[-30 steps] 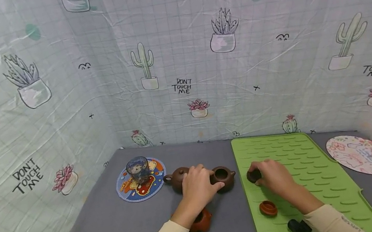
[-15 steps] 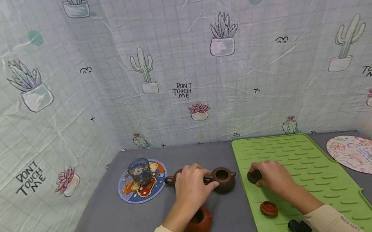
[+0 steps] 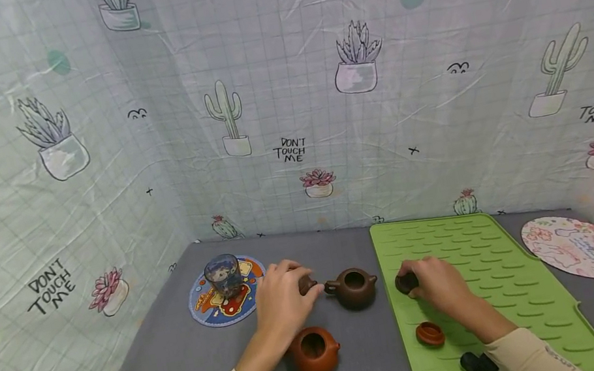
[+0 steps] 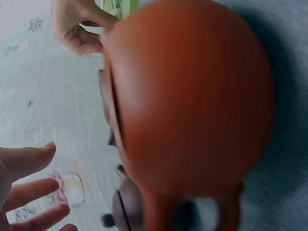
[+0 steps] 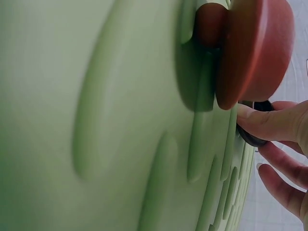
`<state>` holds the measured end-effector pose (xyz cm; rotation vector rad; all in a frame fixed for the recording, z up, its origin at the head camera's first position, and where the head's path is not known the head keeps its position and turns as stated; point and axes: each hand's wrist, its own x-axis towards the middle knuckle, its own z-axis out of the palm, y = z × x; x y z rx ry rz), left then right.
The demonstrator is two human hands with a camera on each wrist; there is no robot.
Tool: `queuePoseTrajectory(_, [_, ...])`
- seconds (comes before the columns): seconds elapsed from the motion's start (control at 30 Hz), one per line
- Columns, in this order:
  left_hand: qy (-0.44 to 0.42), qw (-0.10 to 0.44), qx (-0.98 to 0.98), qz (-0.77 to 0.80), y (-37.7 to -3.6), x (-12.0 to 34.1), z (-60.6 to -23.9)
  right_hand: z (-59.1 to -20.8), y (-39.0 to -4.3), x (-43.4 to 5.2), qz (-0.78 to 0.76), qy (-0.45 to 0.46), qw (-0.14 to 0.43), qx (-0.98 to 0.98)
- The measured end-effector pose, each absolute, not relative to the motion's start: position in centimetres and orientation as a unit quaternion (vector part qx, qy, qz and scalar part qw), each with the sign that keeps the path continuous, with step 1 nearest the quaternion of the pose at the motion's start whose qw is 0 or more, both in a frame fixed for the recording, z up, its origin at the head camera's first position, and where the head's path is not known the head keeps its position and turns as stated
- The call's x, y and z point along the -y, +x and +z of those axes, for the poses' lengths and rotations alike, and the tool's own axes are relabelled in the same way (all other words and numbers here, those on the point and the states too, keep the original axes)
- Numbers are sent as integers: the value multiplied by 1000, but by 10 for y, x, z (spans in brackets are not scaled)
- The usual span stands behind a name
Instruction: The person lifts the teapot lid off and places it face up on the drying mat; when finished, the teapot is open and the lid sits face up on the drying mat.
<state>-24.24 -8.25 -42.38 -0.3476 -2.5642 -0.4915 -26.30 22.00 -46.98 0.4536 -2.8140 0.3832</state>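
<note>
My left hand (image 3: 283,297) hovers over the lidded dark brown teapot (image 4: 132,204), mostly hidden behind it in the head view. In the left wrist view those fingers are spread and hold nothing. Just right of the hand stands a second dark brown teapot (image 3: 354,291), its top uncovered. An orange-brown teapot (image 3: 317,358), also uncovered, sits nearer me and fills much of the left wrist view. On the green mat (image 3: 493,283), my right hand (image 3: 439,280) pinches a dark teapot lid (image 3: 406,283). An orange-brown lid (image 3: 430,334) lies upside down close by.
At the back left a glass (image 3: 223,276) stands on a round blue coaster (image 3: 207,320). A pink floral round mat (image 3: 576,247) lies beyond the green mat's right edge. A patterned curtain (image 3: 279,82) closes off the back and left.
My left hand has moved left, away from the uncovered dark teapot, bringing its handle and the orange-brown teapot into fuller view. The right hand stays put with its lid.
</note>
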Motion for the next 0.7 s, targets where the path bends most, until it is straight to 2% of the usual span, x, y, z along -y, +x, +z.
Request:
queuePoseTrajectory(0.33, [-72, 291, 933, -197, -247, 114, -441, -468, -262, -220, 137, 153, 127, 970])
queuePoseTrajectory(0.7, [-29, 248, 947, -201, -252, 136, -463, -468, -261, -220, 140, 153, 122, 971])
